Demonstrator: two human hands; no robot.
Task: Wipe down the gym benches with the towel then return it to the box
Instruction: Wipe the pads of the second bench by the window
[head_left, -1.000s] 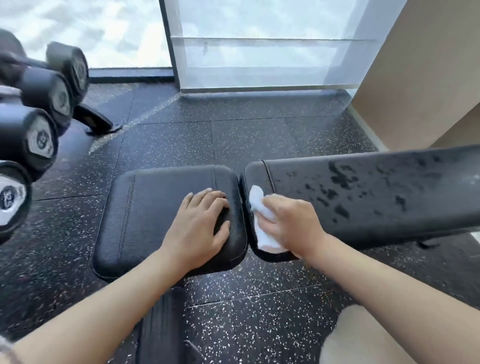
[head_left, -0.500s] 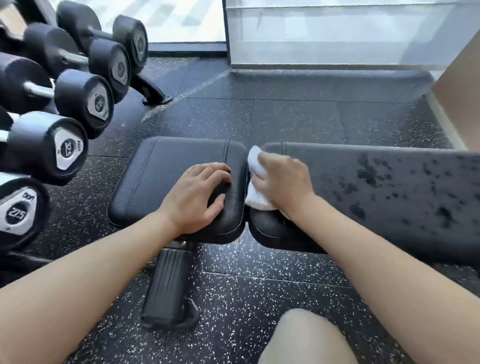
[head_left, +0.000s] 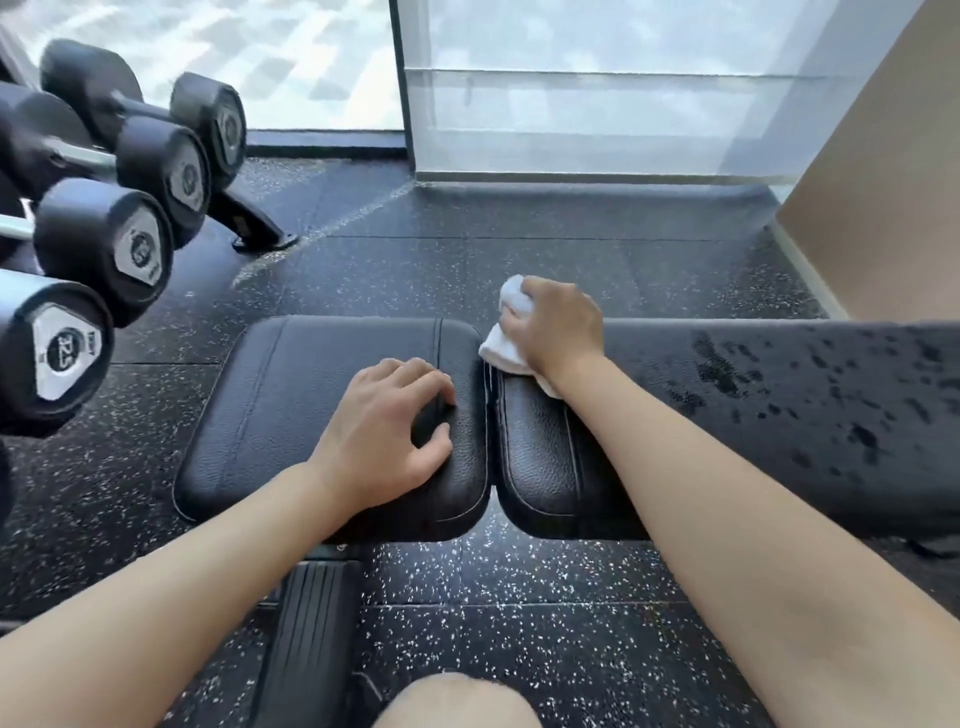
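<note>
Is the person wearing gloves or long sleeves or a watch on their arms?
No gloves: both the left hand and the right hand are bare. Both forearms are uncovered right to the picture's bottom edge, so no sleeves show. There is no watch, bracelet or ring to be seen. The fingernails look short and unpainted.

Both forearms are bare to the frame's edge, with no sleeve showing. The left grip (head_left: 387, 431) and the right grip (head_left: 558, 325) are bare, with short nails. A rounded bare knee (head_left: 457, 701) shows at the bottom edge.
</note>
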